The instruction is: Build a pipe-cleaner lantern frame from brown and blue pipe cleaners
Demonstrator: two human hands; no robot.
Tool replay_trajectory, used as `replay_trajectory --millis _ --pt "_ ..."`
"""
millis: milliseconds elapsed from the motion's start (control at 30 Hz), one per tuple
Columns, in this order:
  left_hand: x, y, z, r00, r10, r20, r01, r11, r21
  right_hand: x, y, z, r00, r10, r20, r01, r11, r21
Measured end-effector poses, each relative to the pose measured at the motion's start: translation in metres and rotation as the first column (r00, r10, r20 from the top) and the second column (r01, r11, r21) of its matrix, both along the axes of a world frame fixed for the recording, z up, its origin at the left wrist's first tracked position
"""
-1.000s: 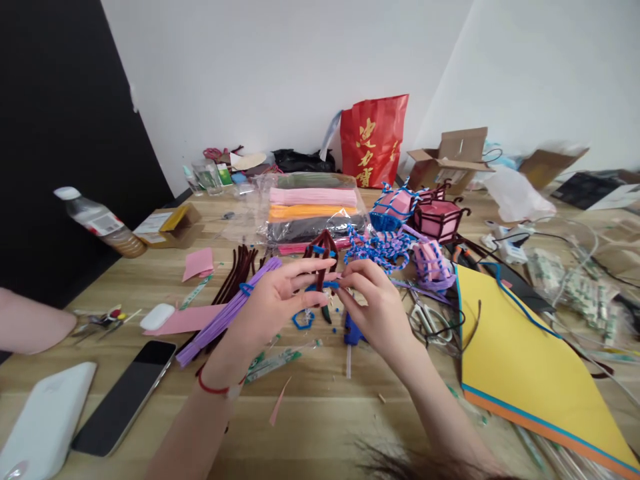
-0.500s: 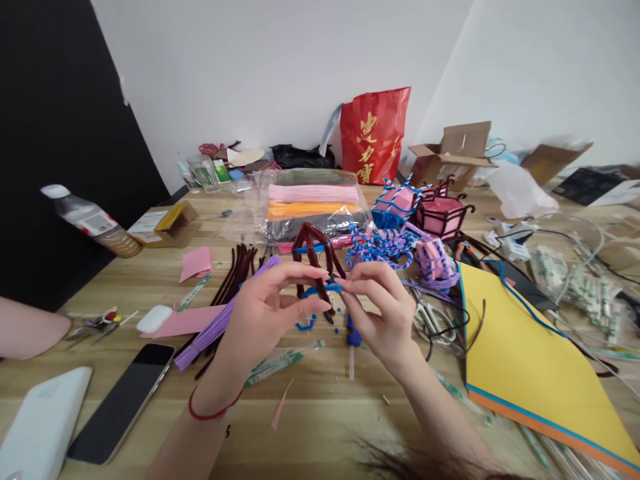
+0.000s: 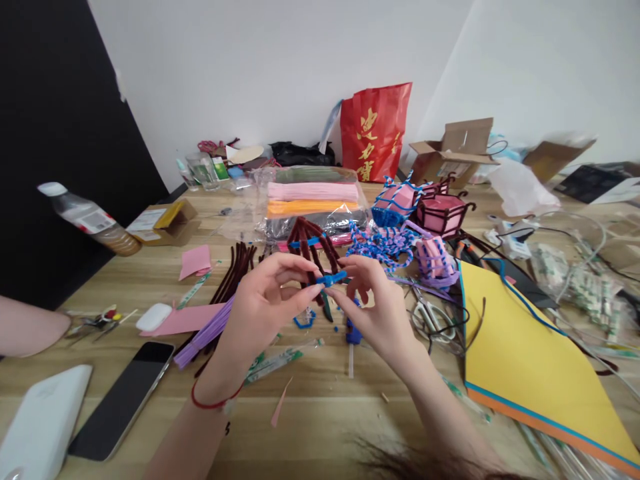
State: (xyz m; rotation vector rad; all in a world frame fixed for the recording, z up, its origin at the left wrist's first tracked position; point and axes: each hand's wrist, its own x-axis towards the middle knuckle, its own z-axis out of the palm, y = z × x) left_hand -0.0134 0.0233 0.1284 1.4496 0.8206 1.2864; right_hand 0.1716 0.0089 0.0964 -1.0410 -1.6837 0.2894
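Note:
Above the middle of the table, a cage-like frame (image 3: 327,248) of dark brown pipe cleaners is held between both hands, with a blue strip around its upper part. My left hand (image 3: 273,303) pinches the near lower edge, where a blue pipe cleaner (image 3: 333,278) meets a brown leg. My right hand (image 3: 380,303) has its thumb and fingers closed at the right end of the blue pipe cleaner. Fingers partly hide the frame's lower side. Below lie a small bent blue piece (image 3: 304,321) and a blue glue gun-like object (image 3: 353,327) with a clear stick.
Purple pipe cleaners (image 3: 207,333) and brown ones (image 3: 233,270) lie left, near a phone (image 3: 123,400). Scissors (image 3: 427,317) and yellow sheets (image 3: 525,347) are right. Behind are finished pink lanterns (image 3: 440,215) and a packet of pipe cleaners (image 3: 313,193). Another person's arm (image 3: 30,327) rests far left.
The frame has tilted and shifted slightly left. The blue pipe cleaner now shows more between my fingertips, angled up to the right. My right fingers have spread a little around its end.

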Motion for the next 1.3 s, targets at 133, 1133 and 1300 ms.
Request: replay_trajectory --millis 133,1133,1300 --pt "0.002 0.002 -0.002 0.999 0.042 0.029 -0.043 0.998 0.038 0.004 -0.002 0.005 0.993 0.021 -0.112 -0.033 0.994 -0.103" --pt "-0.002 0.008 -0.005 0.990 -0.140 0.018 0.141 0.980 -0.144 0.020 0.020 -0.004 0.925 0.162 -0.344 -0.186 0.982 -0.037" --pt "-0.005 0.001 -0.001 0.979 -0.012 -0.204 0.031 0.995 0.090 0.016 0.020 -0.001 0.881 0.152 -0.447 -0.214 0.972 -0.092"
